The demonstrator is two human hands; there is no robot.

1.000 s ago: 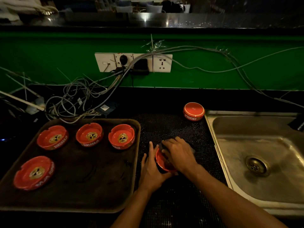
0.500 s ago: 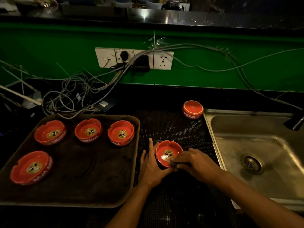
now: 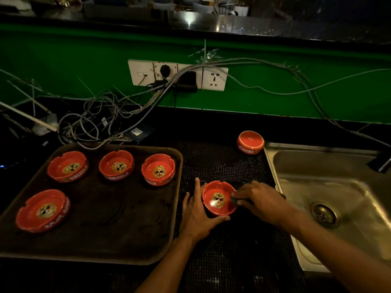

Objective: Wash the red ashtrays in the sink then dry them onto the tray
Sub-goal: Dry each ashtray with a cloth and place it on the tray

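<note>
- I have the red ashtray [image 3: 219,198] upright on the black dotted mat [image 3: 222,163], on the table between the tray [image 3: 118,225] and the sink [image 3: 338,187], its gold emblem facing up.
- My left hand [image 3: 197,214] rests flat on the mat against the ashtray's left side; its fingers [image 3: 197,188] are straight and slightly spread, and the thumb curves under the near rim.
- My right hand [image 3: 260,200] comes in from the sink side, its fingers curled and pinching a small dark cloth or pad [image 3: 234,200] at the ashtray's right inner wall. I cannot tell just what the dark thing is.
- On the brown tray I see four more ashtrays, all upright: a back row of three, left [image 3: 68,166], middle [image 3: 116,165] and right [image 3: 158,169], and one alone at the front left [image 3: 43,210]. None touches another.
- A sixth ashtray [image 3: 250,142] sits upside down at the mat's far corner, just beside the sink's back left rim.
- The steel sink holds its drain [image 3: 324,214]; part of a dark tap [image 3: 380,161] shows at the right edge.
- Behind, a white socket strip [image 3: 213,79] on the green wall [image 3: 63,66] feeds a tangle of grey cables [image 3: 95,121] lying on the table past the tray.
</note>
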